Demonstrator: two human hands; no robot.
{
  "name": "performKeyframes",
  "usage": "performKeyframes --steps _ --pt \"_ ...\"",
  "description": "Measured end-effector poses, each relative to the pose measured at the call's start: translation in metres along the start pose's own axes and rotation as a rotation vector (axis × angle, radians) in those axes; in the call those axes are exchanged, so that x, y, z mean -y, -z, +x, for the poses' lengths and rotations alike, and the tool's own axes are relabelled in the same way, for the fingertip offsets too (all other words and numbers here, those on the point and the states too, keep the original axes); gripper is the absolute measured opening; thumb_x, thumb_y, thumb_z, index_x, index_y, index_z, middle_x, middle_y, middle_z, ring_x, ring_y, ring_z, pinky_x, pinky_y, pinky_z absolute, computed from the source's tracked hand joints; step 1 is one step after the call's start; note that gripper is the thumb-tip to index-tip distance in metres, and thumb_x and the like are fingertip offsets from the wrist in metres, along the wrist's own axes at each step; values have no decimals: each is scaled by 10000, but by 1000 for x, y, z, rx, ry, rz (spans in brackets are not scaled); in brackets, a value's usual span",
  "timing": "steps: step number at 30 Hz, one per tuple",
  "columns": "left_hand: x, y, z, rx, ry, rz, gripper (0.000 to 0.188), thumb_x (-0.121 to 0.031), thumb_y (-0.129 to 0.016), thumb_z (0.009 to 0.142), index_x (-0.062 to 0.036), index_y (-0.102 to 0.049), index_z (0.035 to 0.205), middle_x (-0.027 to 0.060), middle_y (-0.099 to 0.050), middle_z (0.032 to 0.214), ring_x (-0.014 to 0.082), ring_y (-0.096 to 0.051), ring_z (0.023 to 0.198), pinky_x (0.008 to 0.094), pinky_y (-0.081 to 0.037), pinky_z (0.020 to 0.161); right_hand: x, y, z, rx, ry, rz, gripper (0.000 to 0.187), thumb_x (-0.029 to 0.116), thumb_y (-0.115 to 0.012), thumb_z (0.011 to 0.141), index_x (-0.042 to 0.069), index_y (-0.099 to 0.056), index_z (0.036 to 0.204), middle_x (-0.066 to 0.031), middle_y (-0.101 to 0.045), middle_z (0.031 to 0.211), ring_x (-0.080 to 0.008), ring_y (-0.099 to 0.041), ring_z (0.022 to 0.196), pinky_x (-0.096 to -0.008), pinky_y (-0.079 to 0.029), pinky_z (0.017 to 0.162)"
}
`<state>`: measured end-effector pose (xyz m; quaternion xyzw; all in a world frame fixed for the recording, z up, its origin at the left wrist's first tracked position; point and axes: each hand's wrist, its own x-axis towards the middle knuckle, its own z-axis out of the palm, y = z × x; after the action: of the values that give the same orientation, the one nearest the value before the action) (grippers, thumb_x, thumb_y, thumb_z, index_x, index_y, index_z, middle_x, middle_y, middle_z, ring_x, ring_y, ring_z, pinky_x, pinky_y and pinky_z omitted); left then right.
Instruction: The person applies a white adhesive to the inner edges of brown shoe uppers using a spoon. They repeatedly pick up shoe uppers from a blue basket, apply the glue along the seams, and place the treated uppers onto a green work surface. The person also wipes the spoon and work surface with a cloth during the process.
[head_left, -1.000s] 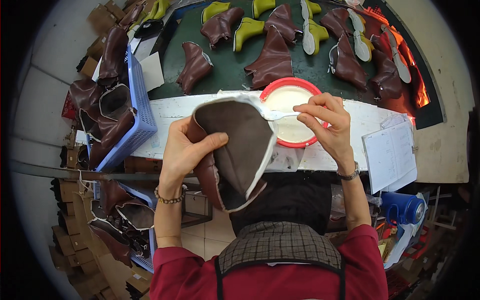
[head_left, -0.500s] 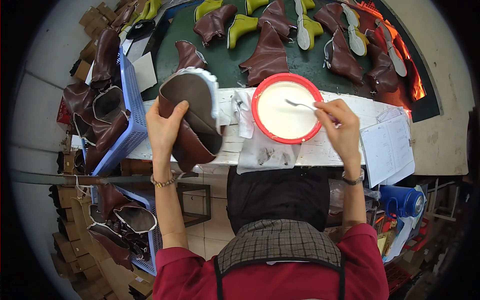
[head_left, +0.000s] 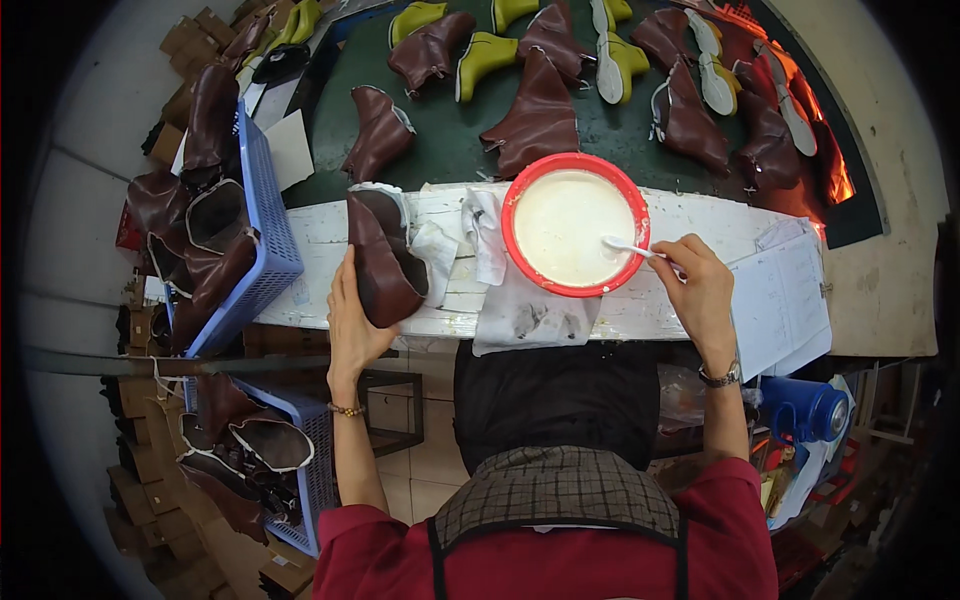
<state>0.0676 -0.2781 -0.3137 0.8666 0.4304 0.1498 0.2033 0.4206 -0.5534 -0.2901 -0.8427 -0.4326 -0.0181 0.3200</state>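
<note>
My left hand grips a brown leather boot upper at its left side, low over the white work board. The thumb lies under its near end, and the other fingers run up along its side. White lining shows at the far end of the upper. In my right hand is a slim white-handled brush, like a toothbrush, pinched between thumb and fingers. Its tip is over the cream-coloured liquid near the right wall of a red-rimmed bowl.
White cloths lie left of the bowl. A stained sheet is in front of it, and an open notebook at right. Brown uppers and yellow-green boot forms cover the green surface. Blue baskets of uppers stand left.
My left hand has lowered and turned the boot upper, its grip now along the side. My right hand has moved slightly right and down, drawing the brush tip toward the bowl's right wall.
</note>
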Motion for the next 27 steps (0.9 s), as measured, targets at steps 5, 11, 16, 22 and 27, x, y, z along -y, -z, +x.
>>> performKeyframes --steps 5,11,16,22,27 --pt "-8 8 -2 -234 -117 -201 832 105 -688 741 -45 -437 1520 221 -517 1400 410 -519 1302 446 -434 1113 -10 1 -4 -13 -64 99 139 147 -764 907 39 -770 995 -81 -650 824 -216 -638 672 -331 -487 601" --pt "-65 22 -9 -296 -342 -221 824 116 -690 741 -21 -439 1514 230 -487 1461 422 -493 1337 452 -411 1128 6 -1 0 -112 6 295 123 72 -766 898 20 -779 1009 -65 -664 838 -151 -613 666 -271 -462 593" --pt "-109 12 -13 -321 -474 -164 766 32 -743 793 0 -445 1499 232 -494 1498 404 -498 1381 445 -385 1162 64 3 6 28 75 597 122 42 -782 883 16 -782 1002 -39 -685 860 -86 -578 674 -243 -444 590" --pt "-115 7 -17 -303 -655 -252 750 22 -762 810 -18 -441 1487 271 -477 1505 415 -511 1368 470 -427 1138 51 0 22 -62 135 539 80 55 -789 886 11 -784 952 -45 -688 826 -80 -575 662 -244 -432 564" --pt "-120 6 -13 -357 -736 -267 740 -38 -784 844 -43 -423 1490 293 -464 1507 430 -521 1354 487 -440 1130 49 5 52 -233 233 486 126 43 -815 852 17 -791 973 -68 -682 876 -119 -616 708 -258 -475 613"
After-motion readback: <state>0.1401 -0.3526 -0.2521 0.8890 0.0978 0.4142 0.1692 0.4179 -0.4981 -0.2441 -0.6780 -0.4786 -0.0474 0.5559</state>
